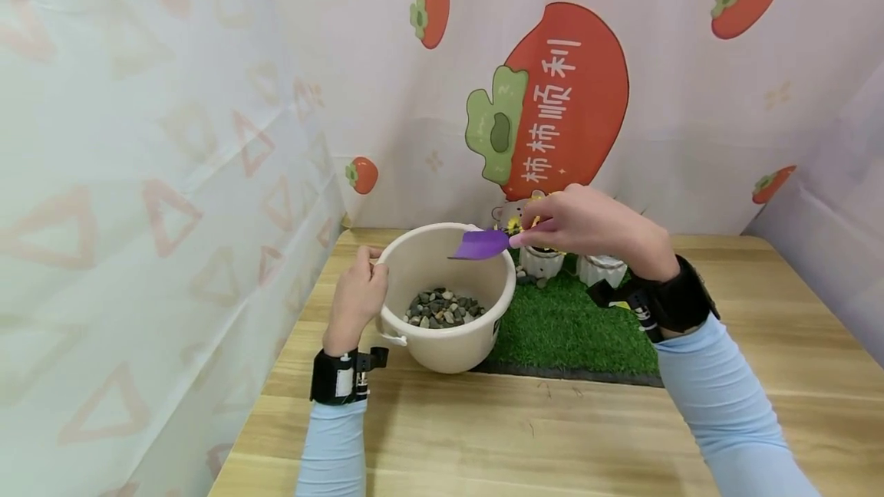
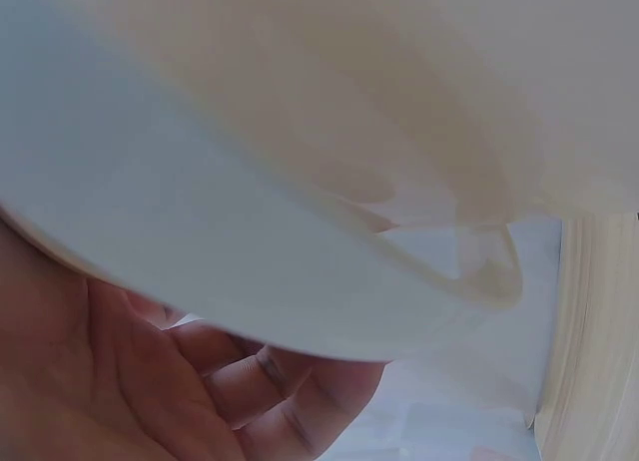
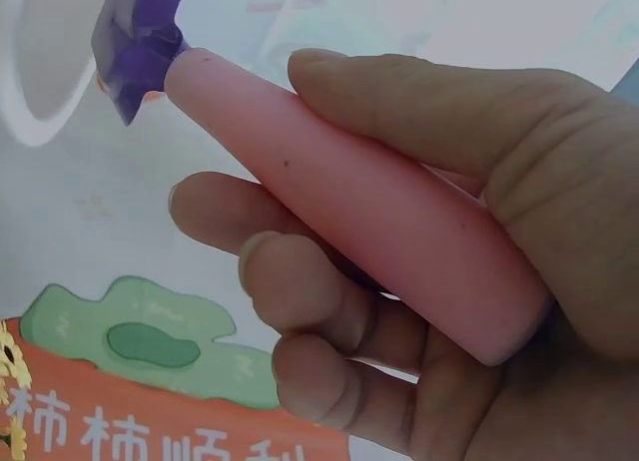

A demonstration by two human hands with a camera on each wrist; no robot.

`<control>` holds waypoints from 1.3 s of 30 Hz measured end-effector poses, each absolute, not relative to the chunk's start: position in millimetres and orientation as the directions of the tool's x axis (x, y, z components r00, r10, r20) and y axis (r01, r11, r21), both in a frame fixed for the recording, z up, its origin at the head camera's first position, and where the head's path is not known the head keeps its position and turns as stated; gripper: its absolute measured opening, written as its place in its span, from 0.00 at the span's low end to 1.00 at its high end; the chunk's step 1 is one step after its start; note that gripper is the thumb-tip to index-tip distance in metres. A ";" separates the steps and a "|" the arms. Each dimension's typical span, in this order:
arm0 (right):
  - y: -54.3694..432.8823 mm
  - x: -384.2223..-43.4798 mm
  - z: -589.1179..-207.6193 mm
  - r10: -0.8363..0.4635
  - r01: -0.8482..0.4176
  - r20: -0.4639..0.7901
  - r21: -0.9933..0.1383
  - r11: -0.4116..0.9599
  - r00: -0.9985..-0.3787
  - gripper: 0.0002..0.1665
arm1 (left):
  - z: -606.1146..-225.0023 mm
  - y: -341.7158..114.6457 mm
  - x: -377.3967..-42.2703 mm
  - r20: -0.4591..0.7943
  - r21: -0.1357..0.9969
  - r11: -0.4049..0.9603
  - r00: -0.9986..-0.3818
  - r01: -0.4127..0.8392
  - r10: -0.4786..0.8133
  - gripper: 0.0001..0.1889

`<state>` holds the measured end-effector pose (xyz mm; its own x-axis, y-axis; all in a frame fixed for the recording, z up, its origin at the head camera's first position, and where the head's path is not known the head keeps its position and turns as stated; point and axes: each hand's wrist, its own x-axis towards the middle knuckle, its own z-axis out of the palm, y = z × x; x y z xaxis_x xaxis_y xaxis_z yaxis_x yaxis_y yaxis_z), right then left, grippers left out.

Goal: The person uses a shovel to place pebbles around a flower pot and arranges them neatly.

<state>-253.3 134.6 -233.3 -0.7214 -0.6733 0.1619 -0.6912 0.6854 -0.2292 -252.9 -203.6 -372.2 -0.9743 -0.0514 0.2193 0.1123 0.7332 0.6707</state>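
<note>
A cream bucket (image 1: 442, 347) stands at the left of the table, partly over the turf's edge, with grey and tan pebbles (image 1: 444, 307) on its bottom. My left hand (image 1: 360, 291) grips the bucket's left rim; in the left wrist view the fingers (image 2: 285, 391) curl around the rim's edge. My right hand (image 1: 587, 225) holds a small garden trowel by its pink handle (image 3: 349, 202), palm and thumb wrapped around it. The trowel's purple blade (image 1: 479, 245) reaches over the bucket's right rim, above the pebbles.
Green artificial turf (image 1: 576, 328) lies right of the bucket. White fluted pots (image 1: 542, 262) with yellow flowers stand on its back part, partly behind my right hand, with a few stones (image 1: 528, 278) beside them. A printed cloth (image 1: 387, 83) hangs behind the wooden table (image 1: 483, 436).
</note>
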 end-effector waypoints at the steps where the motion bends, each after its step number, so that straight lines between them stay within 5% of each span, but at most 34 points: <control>1: 133.3 -253.4 -233.9 -0.674 -0.691 0.158 -0.228 0.686 -0.722 0.12 | -372.5 -203.6 -252.7 0.222 0.669 0.735 -0.974 0.112 -0.054 0.21; 10: 115.9 -257.1 -233.1 -0.735 -0.742 0.113 -0.177 0.647 -0.668 0.09 | -374.3 -204.0 -252.2 0.232 0.666 0.738 -0.971 0.111 -0.063 0.20; 22: 92.5 -264.6 -221.6 -0.684 -0.673 -0.182 -0.126 0.729 -0.707 0.09 | -372.0 -201.8 -249.5 0.224 0.671 0.734 -0.972 0.100 -0.072 0.20; 39: 65.4 -267.5 -226.6 -0.666 -0.680 -0.253 -0.041 0.732 -0.701 0.03 | -371.1 -201.9 -248.5 0.210 0.675 0.733 -0.975 0.090 -0.073 0.21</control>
